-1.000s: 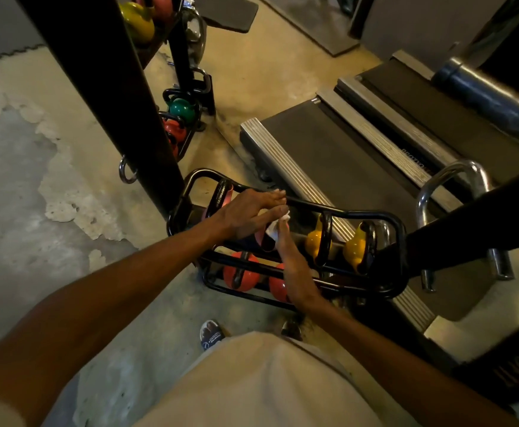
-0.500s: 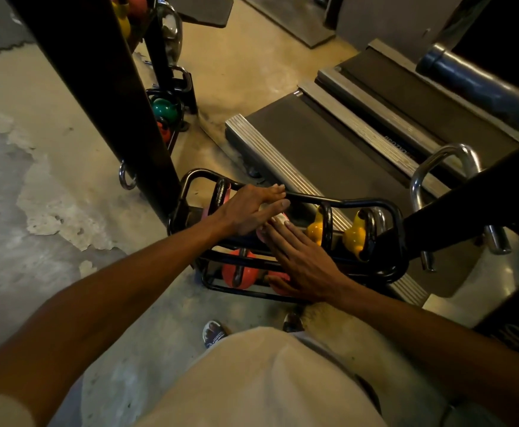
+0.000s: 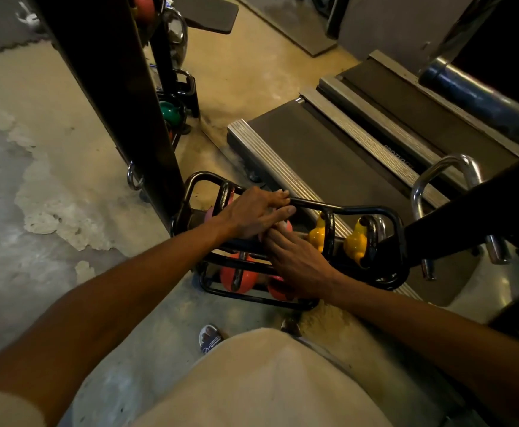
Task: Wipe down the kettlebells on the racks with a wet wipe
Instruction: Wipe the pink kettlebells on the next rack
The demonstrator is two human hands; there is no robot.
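Note:
A low black rack (image 3: 349,209) on the floor holds kettlebells on two tiers. My left hand (image 3: 252,215) lies with straight fingers over a pink kettlebell (image 3: 211,213) on the top tier, fingertips on the rack's rail. My right hand (image 3: 298,260) lies flat, fingers straight, pressing on the pink bell just under my left fingertips. Only a pale sliver of the wet wipe (image 3: 282,225) shows between the two hands. Two yellow kettlebells (image 3: 356,241) sit to the right, and orange ones (image 3: 238,274) sit on the lower tier.
A thick black post (image 3: 122,103) stands left of the rack, with another rack and a green kettlebell (image 3: 168,112) behind it. Treadmill decks (image 3: 329,161) and a chrome handle (image 3: 446,171) lie to the right. My shoe (image 3: 208,339) is on the worn concrete floor.
My right hand has turned from edge-on to flat and slid down over the pink kettlebell, covering most of the wipe. My left hand stays on the bell.

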